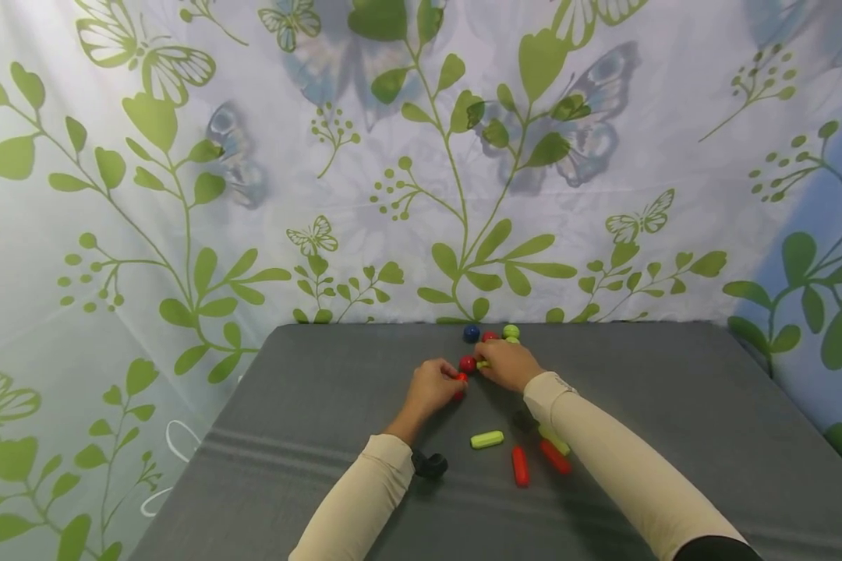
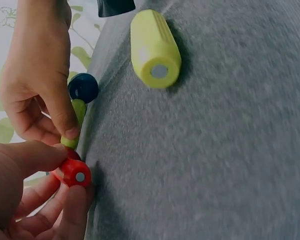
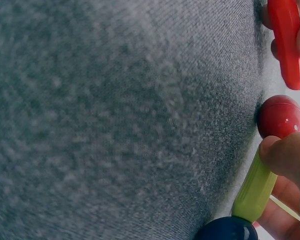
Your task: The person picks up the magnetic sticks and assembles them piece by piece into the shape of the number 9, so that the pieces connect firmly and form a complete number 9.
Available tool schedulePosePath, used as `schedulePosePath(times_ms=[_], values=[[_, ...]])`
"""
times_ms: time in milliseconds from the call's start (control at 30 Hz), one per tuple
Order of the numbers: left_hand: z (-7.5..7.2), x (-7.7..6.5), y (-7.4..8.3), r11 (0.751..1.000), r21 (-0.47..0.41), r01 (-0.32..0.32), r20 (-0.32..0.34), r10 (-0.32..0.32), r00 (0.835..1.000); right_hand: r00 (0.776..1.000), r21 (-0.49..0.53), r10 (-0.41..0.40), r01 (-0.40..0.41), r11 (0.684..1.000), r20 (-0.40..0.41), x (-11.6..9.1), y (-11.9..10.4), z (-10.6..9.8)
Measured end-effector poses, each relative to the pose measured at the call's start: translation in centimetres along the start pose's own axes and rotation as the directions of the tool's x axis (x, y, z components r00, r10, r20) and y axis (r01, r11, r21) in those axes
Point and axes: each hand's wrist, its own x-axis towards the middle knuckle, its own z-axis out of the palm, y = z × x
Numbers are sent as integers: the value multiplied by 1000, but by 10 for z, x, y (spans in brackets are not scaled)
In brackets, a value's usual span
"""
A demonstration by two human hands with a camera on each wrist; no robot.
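Note:
My left hand (image 1: 435, 387) pinches a short red magnetic building stick (image 3: 289, 45) between thumb and fingers; a silver disc shows in its end in the left wrist view. Just beyond it sits a red ball (image 3: 280, 117). My right hand (image 1: 511, 364) grips a yellow-green stick (image 3: 255, 192), thumb along its side, one end at the red ball. At the stick's other end is a dark blue ball (image 2: 83, 87), mostly covered by the right hand in the head view.
Behind the hands lie another blue ball (image 1: 471, 333), a red ball (image 1: 489, 336) and green balls (image 1: 511, 332). Nearer are a yellow-green stick (image 1: 487, 439), red sticks (image 1: 521, 467) and a black curved piece (image 1: 432, 466) by the left sleeve. A patterned curtain (image 1: 407, 195) hangs behind the grey table (image 1: 309, 405).

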Motion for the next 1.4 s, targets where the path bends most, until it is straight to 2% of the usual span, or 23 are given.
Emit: schedulePosePath(times_ms=[133,267,600,933,1400], values=[[6,4,1,993,-74,93,5,-92,996,1000,-17,1,-1,1000,-10,1,2,2],[11,8,1,985,-95,147,-9,-149,989,1000,-23,-1,0,1000,-22,1,2,4],[17,11,3,985,-77,157,-25,-159,987,1000,-15,22,-22,1000,-12,2,2,4],[18,13,3,978,-116,173,15,-172,985,1000,-13,20,-20,1000,-10,2,2,4],[18,12,3,975,-123,183,36,-180,983,1000,-24,6,-6,1000,-13,-1,-2,-1]])
